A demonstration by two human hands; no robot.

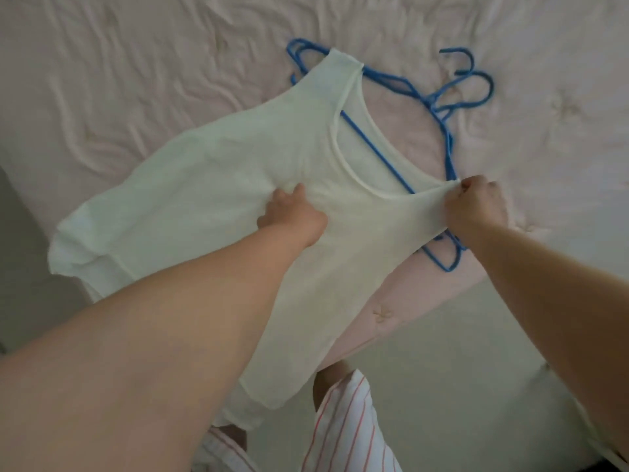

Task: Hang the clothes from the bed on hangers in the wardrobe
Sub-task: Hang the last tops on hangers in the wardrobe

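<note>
Both hands pinch a thin white long-sleeved top at mid-frame: the left hand its chest, the right hand its neckline, over blue plastic hangers on the wrinkled pink bed, whose edge crosses lower right.

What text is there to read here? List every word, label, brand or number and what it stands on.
None: no readable text shows anywhere.
White shirt, gripped by the left hand and right hand: no print or visible tag.
Blue hangers: no marking visible.
Pink bedspread: only stitching.
Striped shorts: stripes only.
</note>
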